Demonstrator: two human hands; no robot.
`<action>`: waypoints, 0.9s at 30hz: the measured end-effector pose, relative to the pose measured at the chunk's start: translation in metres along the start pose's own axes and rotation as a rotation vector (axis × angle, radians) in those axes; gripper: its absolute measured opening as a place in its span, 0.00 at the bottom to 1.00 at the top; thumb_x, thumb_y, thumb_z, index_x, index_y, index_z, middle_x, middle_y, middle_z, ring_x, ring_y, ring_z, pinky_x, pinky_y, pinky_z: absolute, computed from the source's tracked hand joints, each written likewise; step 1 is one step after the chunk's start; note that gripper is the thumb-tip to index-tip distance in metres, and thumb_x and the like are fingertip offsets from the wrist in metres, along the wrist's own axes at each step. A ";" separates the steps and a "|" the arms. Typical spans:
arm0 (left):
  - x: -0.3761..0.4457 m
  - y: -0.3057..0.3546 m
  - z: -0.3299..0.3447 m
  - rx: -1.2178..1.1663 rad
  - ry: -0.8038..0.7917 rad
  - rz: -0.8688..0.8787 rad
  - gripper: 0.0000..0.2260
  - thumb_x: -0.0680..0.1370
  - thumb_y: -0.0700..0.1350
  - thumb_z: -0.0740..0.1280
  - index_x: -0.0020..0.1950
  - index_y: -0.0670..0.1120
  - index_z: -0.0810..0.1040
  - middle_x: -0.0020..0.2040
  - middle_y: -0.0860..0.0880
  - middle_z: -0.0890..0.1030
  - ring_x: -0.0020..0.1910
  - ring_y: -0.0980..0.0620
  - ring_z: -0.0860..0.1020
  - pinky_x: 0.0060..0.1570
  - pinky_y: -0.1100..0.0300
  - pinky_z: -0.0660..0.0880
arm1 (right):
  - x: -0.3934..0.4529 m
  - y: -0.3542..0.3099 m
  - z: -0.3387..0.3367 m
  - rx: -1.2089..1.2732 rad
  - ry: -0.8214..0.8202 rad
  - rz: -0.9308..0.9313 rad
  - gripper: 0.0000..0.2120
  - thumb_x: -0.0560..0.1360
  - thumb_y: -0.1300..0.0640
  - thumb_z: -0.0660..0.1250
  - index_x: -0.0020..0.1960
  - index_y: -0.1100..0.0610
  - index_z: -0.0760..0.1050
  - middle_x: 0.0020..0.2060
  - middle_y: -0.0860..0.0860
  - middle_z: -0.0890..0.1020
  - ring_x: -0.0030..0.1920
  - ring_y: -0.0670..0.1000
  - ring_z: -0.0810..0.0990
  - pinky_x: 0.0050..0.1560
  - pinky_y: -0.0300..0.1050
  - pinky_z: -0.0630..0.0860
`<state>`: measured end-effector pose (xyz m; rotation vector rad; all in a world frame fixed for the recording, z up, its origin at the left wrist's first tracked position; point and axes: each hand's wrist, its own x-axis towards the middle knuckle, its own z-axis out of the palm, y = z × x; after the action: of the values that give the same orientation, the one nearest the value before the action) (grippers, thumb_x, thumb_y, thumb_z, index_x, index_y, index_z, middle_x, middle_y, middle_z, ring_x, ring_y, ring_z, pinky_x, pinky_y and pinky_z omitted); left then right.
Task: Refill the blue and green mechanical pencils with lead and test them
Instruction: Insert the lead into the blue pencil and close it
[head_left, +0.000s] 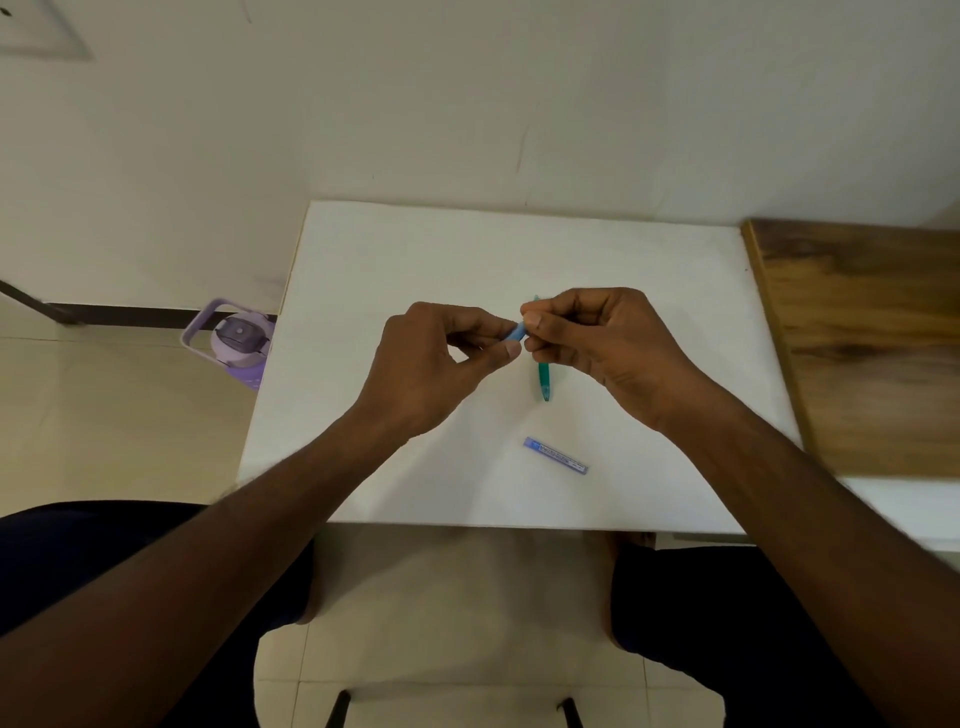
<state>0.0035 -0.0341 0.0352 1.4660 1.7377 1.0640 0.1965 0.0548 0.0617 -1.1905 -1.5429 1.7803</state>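
The blue mechanical pencil (514, 331) is held up over the middle of the white bench (395, 249), and only a short stretch of its barrel shows between the two hands. The left hand (434, 364) grips it from the left, fingers curled around the barrel with the thumb stretched along the underside. The right hand (602, 338) meets it from the other side — its fingertips (532, 319) pinch the exposed end of the pencil, so the hands nearly touch each other there. Whether that end is the cap or the tip cannot be told.

Just behind and below the right hand's fingers lies the green mechanical pencil (543, 374), flat on the bench, running roughly away from the person, its far end partly hidden by the fingers. Nearer the person, well apart from both hands, a blue lead case (556, 455) lies slantwise on the bench.

Beyond the bench's right edge is a wood-grained surface (857, 338). On the tiled floor (104, 415) to the left stands a purple water bottle (240, 340) with a handle — close against the bench's side.
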 end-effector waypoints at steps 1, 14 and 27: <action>0.002 0.002 0.001 -0.013 0.007 -0.005 0.06 0.78 0.55 0.77 0.54 0.62 0.88 0.42 0.66 0.86 0.46 0.65 0.85 0.42 0.76 0.75 | 0.000 -0.002 0.000 0.008 0.008 -0.020 0.08 0.78 0.59 0.75 0.57 0.58 0.87 0.49 0.57 0.90 0.48 0.55 0.89 0.55 0.50 0.86; 0.035 -0.052 -0.029 0.016 0.260 -0.481 0.16 0.71 0.57 0.82 0.51 0.48 0.86 0.38 0.52 0.88 0.32 0.57 0.87 0.44 0.61 0.86 | -0.035 0.043 0.013 -1.254 -0.246 0.127 0.16 0.70 0.42 0.81 0.46 0.51 0.80 0.39 0.46 0.82 0.39 0.48 0.82 0.45 0.43 0.80; 0.026 -0.059 -0.021 0.331 0.260 -0.323 0.18 0.74 0.63 0.77 0.49 0.49 0.85 0.42 0.56 0.84 0.36 0.59 0.80 0.40 0.72 0.70 | -0.020 0.039 0.023 -0.870 -0.128 0.041 0.10 0.73 0.48 0.80 0.40 0.49 0.81 0.33 0.44 0.85 0.34 0.39 0.83 0.34 0.24 0.74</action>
<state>-0.0480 -0.0163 -0.0052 1.2081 2.3332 0.8525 0.1940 0.0171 0.0293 -1.4860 -2.5058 1.2140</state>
